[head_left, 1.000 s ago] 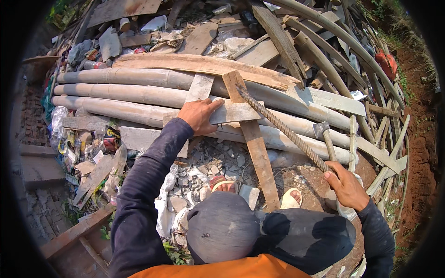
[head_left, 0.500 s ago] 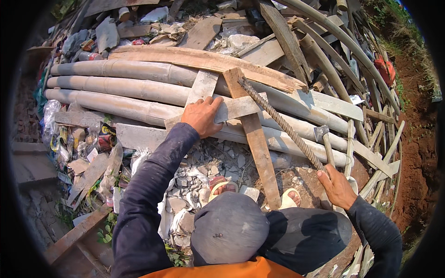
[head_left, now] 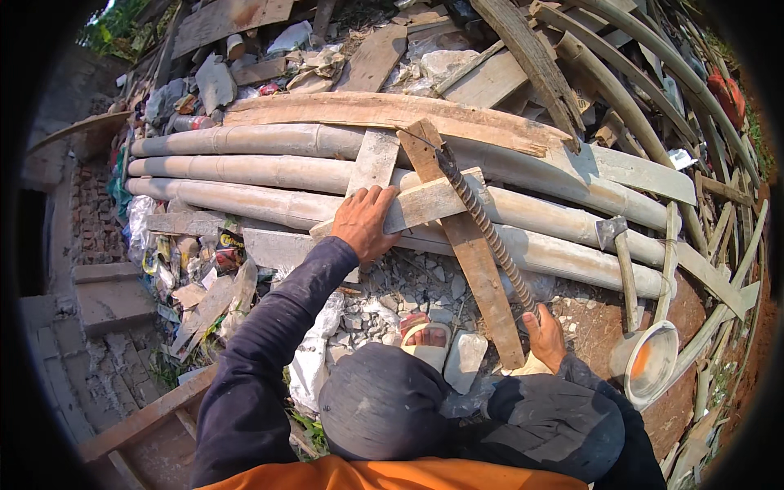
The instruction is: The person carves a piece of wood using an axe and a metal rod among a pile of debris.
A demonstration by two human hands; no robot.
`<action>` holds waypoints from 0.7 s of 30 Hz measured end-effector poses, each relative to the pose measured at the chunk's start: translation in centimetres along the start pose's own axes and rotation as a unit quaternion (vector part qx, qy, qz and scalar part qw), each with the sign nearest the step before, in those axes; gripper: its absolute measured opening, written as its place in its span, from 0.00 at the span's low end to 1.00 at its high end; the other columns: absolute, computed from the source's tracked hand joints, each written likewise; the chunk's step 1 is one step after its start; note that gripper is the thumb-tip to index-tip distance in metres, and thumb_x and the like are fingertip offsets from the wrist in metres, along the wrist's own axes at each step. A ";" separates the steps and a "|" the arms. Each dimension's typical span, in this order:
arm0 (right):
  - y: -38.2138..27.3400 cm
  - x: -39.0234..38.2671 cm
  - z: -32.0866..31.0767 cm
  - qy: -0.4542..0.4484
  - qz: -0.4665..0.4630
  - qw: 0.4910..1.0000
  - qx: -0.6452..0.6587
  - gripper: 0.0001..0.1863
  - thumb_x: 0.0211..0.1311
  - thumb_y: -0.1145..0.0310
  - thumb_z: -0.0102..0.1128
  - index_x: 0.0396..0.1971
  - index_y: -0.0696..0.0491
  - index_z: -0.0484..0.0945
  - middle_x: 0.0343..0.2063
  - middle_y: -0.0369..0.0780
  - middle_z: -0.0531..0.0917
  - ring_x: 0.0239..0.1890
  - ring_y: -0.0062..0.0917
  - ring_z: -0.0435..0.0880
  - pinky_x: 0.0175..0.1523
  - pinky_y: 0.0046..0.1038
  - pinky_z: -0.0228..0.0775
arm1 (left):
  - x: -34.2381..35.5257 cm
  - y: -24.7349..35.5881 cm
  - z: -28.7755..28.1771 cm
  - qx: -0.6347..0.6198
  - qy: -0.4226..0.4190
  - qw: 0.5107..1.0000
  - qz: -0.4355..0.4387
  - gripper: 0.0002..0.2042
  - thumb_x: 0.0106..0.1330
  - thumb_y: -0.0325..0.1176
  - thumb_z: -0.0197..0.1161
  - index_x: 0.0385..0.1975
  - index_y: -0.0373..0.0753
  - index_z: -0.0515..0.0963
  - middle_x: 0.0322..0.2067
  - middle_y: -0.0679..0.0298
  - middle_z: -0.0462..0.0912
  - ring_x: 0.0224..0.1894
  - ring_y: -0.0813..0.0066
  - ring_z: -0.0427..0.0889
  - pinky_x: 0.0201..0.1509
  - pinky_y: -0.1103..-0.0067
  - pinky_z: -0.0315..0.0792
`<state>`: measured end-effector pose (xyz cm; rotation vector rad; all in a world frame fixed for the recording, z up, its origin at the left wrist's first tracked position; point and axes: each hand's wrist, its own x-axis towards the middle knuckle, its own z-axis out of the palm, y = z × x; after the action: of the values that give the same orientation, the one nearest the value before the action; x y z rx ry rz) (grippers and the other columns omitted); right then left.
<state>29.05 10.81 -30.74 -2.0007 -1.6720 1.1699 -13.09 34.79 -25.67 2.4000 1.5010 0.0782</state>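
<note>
Head view: the right hand (head_left: 545, 335), which lay open on the dirt a second ago, is now closed around the lower end of the ribbed steel bar (head_left: 483, 229), so the bar seems ready to lever. The bar leans across the wooden plank (head_left: 469, 245). The left hand (head_left: 365, 222) stays flat on the crosspiece (head_left: 425, 204), fingers spread, holding it down.

Bright sun, hard shadows; fisheye bends edges, rim perhaps slightly soft.

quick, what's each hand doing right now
Left hand: open, pressed flat on the wooden crosspiece.
Right hand: closed around the lower end of the ribbed steel bar.
</note>
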 end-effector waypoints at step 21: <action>1.6 2.9 -3.3 -0.035 0.011 0.997 0.074 0.43 0.74 0.26 0.51 0.30 0.60 0.77 0.20 0.48 0.74 0.25 0.36 0.75 0.37 0.45 0.68 | 9.3 3.0 -5.4 -0.087 0.094 0.990 0.066 0.10 0.78 0.36 0.63 0.49 0.38 0.84 0.45 0.52 0.88 0.49 0.49 0.88 0.54 0.61 0.79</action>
<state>32.50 13.92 -30.88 -1.9127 -1.5496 1.3443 -7.38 43.06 -20.76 2.4017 1.3481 0.4578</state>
